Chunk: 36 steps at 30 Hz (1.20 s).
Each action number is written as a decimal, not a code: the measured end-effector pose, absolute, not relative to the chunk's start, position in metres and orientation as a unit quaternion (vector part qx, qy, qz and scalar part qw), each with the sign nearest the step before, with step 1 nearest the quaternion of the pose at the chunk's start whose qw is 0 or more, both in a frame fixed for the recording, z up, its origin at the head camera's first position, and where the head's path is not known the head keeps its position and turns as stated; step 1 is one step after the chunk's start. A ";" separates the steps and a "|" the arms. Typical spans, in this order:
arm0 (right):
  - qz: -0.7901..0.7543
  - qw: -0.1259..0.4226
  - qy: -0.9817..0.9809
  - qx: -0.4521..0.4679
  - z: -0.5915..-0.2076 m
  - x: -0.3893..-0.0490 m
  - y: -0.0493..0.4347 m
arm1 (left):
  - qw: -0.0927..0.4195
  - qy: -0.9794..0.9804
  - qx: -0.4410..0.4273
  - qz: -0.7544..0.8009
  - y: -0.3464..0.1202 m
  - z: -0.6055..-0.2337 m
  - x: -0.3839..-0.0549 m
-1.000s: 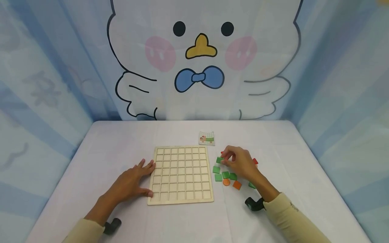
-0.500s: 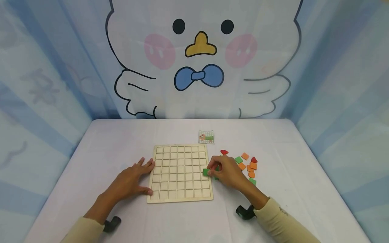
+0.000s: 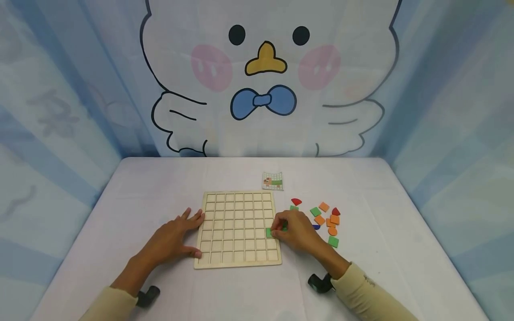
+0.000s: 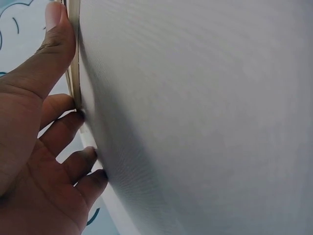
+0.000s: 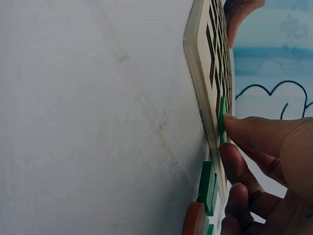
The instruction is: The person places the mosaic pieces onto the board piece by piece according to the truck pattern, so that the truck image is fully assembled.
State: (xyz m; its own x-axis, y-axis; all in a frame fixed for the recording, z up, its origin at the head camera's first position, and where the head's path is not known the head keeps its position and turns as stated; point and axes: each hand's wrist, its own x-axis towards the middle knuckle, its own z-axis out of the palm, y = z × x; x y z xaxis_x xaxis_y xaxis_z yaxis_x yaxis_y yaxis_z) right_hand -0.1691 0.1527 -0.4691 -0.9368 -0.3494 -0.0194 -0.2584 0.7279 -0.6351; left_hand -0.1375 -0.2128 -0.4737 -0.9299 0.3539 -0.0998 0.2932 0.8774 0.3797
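A wooden grid board (image 3: 234,231) lies on the table, its square cells bare apart from one green square tile (image 3: 268,232) at the right-hand column. My right hand (image 3: 296,232) pinches that tile between thumb and fingers; in the right wrist view the green tile (image 5: 222,120) sits at the board's edge under the thumb, standing a little proud of the surface. Against the board's left side rests my left hand (image 3: 172,238), fingers spread and thumb apart. The left wrist view shows the left thumb (image 4: 56,46) and fingertips along the wooden edge.
Loose pieces lie right of the board: green squares (image 3: 333,241), orange squares (image 3: 324,206), an orange disc (image 3: 332,231), red wedges (image 3: 296,201) and a blue piece (image 3: 316,227). Some are hidden behind my right hand. A small picture card (image 3: 272,181) lies beyond the board.
My right hand has carried a green tile leftward from the loose pieces to the board's right column, then lowered it slightly toward the near side. The left hand stays at the board's edge.
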 end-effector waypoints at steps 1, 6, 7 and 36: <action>-0.328 0.072 0.927 -0.165 -0.469 -0.169 0.153 | 0.083 0.965 0.168 0.183 -0.213 -0.474 -0.138; -0.327 0.069 0.930 -0.154 -0.467 -0.172 0.157 | 0.082 0.964 0.169 0.186 -0.213 -0.475 -0.138; -0.325 0.065 0.932 -0.149 -0.467 -0.173 0.158 | 0.082 0.964 0.170 0.186 -0.213 -0.475 -0.138; -0.301 0.043 0.950 -0.078 -0.467 -0.185 0.173 | 0.084 0.966 0.165 0.179 -0.213 -0.476 -0.139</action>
State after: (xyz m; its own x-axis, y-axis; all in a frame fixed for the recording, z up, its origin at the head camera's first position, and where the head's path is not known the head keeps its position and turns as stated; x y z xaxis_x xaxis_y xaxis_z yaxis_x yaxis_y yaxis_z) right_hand -0.1850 0.1734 -0.4666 -0.9842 -0.1738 -0.0352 -0.1218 0.8069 -0.5779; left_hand -0.1388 -0.2125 -0.4757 -0.9315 0.3484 -0.1043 0.2880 0.8818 0.3734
